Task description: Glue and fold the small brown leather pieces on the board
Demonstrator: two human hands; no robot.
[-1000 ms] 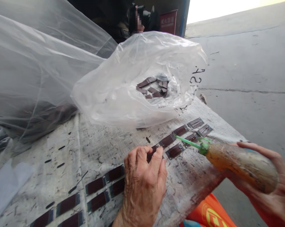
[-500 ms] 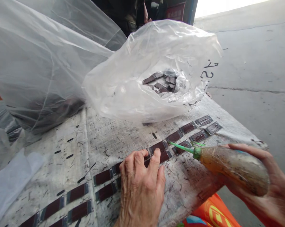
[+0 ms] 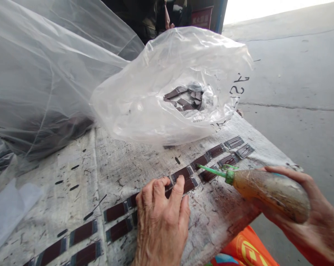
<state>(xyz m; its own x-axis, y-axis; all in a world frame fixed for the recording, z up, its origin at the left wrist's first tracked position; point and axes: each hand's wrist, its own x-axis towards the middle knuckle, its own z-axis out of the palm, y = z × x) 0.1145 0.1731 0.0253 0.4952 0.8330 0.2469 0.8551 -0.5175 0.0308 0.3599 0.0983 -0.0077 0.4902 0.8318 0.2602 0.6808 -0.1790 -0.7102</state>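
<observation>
My right hand (image 3: 316, 210) is wrapped round a smeared squeeze bottle (image 3: 275, 192) holding amber liquid, tilted so its green nozzle (image 3: 212, 170) points left. The nozzle tip is at the near edge of a dark brown rectangular piece (image 3: 201, 160) with greyish ends. My left hand (image 3: 161, 214) lies over the rows with fingers apart, its fingertips on a neighbouring brown piece (image 3: 182, 173) and the one beside it. Two rows of such pieces run diagonally over the stained cloth-covered table (image 3: 128, 159). At the far right end, several pieces bear pale glossy lines.
Behind the rows sits a clear plastic bag (image 3: 133, 111) with brown pieces inside. A larger plastic sheet or bag (image 3: 45, 74) covers the left side. The table's right edge drops to a concrete floor (image 3: 294, 85). Orange printed fabric (image 3: 247, 247) shows below the front edge.
The nozzle tip has shifted slightly right along the same brown piece's near edge. My left hand keeps its place on the pieces. The whole view has drifted a little.
</observation>
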